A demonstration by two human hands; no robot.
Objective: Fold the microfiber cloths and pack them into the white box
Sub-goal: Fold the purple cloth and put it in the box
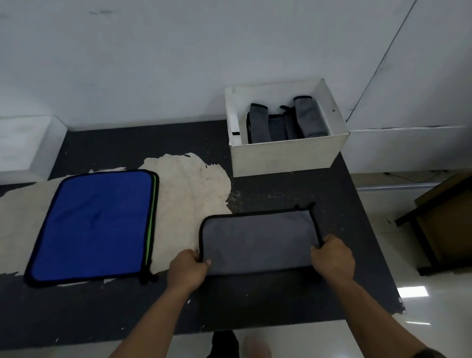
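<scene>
dark, worn tabletop (pixel 97 307) carries everything, and the white box (pixel 284 156) at its far edge serves as the marker for the rest. left of the box and nearer the person lies a blue cloth (pixel 95 224), spread flat and not yet folded, with a green edge showing along the side that faces the box. the box itself is open-topped and partly filled: several folded grey cloths (pixel 309 117) stand on edge inside, crowded toward its right wall, with bare space left along its left wall. just in front of the box, on the person's side, lies the grey cloth (pixel 258 240) now in hand. it looks light, limp and a little grippy, and likely to sag or slip out of its fold if it is lifted from one point. the black-trimmed corners are the sure places to hold. the left hand (pixel 187 270) pinches the near left corner, and the right hand (pixel 333 257) grips the near right corner at the trim, fingers curled round it.
</scene>
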